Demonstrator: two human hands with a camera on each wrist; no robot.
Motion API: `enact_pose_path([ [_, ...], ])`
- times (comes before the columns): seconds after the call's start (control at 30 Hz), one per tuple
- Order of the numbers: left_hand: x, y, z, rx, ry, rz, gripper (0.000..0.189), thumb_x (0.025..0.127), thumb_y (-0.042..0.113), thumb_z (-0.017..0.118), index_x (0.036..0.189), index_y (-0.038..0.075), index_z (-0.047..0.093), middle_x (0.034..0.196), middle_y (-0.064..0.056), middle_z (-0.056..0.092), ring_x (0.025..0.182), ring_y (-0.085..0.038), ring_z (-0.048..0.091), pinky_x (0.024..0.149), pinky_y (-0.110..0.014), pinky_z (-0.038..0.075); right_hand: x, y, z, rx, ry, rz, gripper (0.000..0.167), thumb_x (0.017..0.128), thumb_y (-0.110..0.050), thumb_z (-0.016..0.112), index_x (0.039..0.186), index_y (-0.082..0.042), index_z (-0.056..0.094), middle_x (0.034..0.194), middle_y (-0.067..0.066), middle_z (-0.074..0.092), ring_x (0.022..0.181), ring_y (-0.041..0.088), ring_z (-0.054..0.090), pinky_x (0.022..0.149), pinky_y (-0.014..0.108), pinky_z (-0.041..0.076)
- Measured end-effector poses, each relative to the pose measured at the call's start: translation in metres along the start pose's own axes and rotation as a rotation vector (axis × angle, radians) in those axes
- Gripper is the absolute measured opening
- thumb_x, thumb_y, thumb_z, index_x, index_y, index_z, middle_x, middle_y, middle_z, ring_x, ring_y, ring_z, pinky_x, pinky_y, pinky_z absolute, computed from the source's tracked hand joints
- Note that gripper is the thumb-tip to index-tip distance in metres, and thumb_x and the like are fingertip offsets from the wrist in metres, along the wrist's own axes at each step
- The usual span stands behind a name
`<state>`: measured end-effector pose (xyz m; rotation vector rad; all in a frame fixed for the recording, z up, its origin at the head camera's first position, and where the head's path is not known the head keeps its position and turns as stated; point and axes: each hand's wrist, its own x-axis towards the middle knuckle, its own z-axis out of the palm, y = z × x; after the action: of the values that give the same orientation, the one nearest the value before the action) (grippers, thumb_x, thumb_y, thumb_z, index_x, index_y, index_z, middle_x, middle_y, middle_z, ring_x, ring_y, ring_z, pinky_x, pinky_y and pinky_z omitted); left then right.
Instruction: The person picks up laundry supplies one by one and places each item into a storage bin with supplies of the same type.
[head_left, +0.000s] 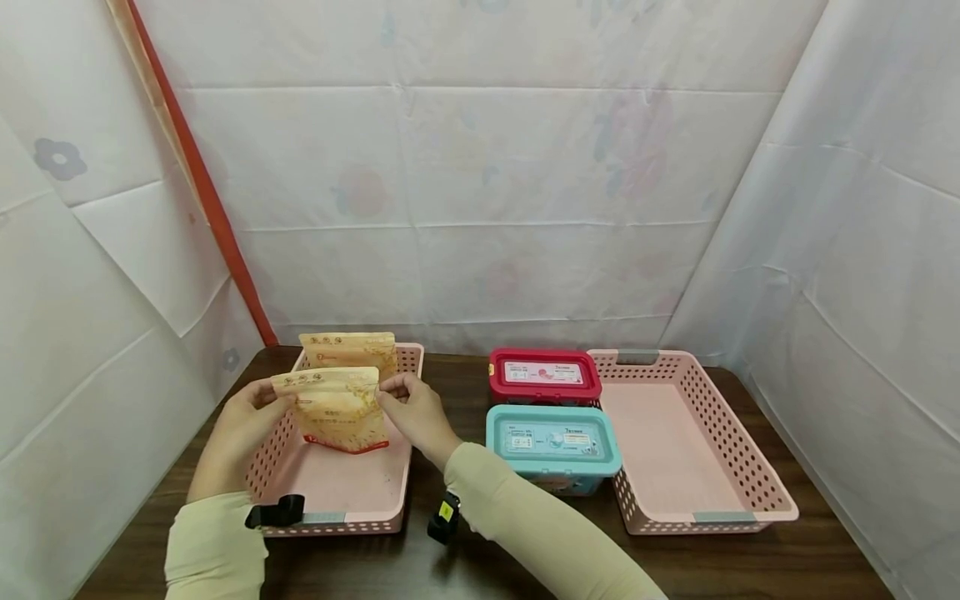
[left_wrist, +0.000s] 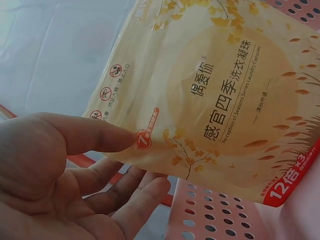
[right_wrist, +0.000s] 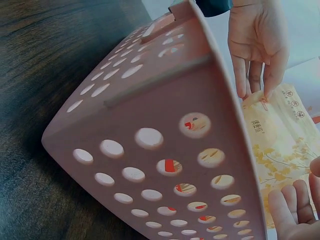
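A pale yellow pouch of laundry capsules [head_left: 341, 412] with a red bottom band is held upright over the left pink basket [head_left: 352, 492]. My left hand [head_left: 242, 429] pinches its upper left edge between thumb and fingers. At the opposite edge, my right hand [head_left: 422, 417] pinches the pouch near its upper right corner. Printed lettering and leaf patterns on the pouch [left_wrist: 225, 100] face the left wrist view. Behind it, a second matching pouch [head_left: 352, 348] stands at the back of the basket, its lower part hidden by the front one.
Right of the basket, a red lidded box [head_left: 544, 375] sits behind a turquoise lidded box [head_left: 553, 442] on the dark wood table [head_left: 450, 375]. Another pink basket [head_left: 667, 442] stands beside them on the right. Pale patterned sheeting [head_left: 465, 183] encloses the back and sides.
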<state>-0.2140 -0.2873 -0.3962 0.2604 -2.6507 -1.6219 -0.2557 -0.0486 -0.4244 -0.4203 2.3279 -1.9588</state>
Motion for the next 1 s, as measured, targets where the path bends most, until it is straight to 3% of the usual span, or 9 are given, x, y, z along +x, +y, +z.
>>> enact_pose_path([
  [0.2, -0.002, 0.000, -0.001, -0.008, -0.020, -0.003, 0.068, 0.105, 0.034, 0.049, 0.150, -0.012, 0.026, 0.145, -0.035, 0.037, 0.130, -0.045, 0.040, 0.105, -0.056, 0.037, -0.002, 0.000, -0.001, -0.004, -0.016, -0.019, 0.015, 0.097, -0.022, 0.066, 0.107, -0.011, 0.066, 0.094, -0.005, 0.060, 0.084, 0.008, 0.053, 0.075, 0.025, 0.048],
  [0.57, -0.002, 0.004, -0.002, -0.006, -0.015, 0.023, 0.076, 0.103, 0.039, 0.055, 0.152, -0.009, 0.024, 0.145, -0.031, 0.038, 0.129, -0.041, 0.040, 0.099, -0.050, 0.040, -0.003, -0.006, -0.004, 0.000, -0.050, -0.051, 0.020, 0.099, -0.023, 0.065, 0.116, -0.012, 0.063, 0.103, -0.007, 0.060, 0.093, 0.008, 0.055, 0.083, 0.027, 0.049],
  [0.77, -0.001, 0.007, -0.002, -0.007, -0.006, 0.020, 0.085, 0.102, 0.044, 0.056, 0.157, -0.005, 0.015, 0.151, -0.033, 0.030, 0.134, -0.046, 0.036, 0.106, -0.060, 0.037, -0.002, -0.014, -0.004, 0.008, -0.046, -0.082, 0.026, 0.099, -0.021, 0.066, 0.121, -0.009, 0.061, 0.110, -0.003, 0.061, 0.098, 0.009, 0.056, 0.088, 0.027, 0.049],
  [1.0, -0.006, 0.014, -0.003, -0.020, 0.005, 0.047, 0.086, 0.101, 0.046, 0.056, 0.158, -0.003, 0.014, 0.152, -0.033, 0.027, 0.136, -0.047, 0.032, 0.106, -0.062, 0.035, -0.001, -0.022, -0.008, 0.028, -0.037, -0.074, 0.028, 0.098, -0.022, 0.068, 0.122, -0.009, 0.062, 0.111, -0.002, 0.061, 0.100, 0.010, 0.057, 0.089, 0.028, 0.051],
])
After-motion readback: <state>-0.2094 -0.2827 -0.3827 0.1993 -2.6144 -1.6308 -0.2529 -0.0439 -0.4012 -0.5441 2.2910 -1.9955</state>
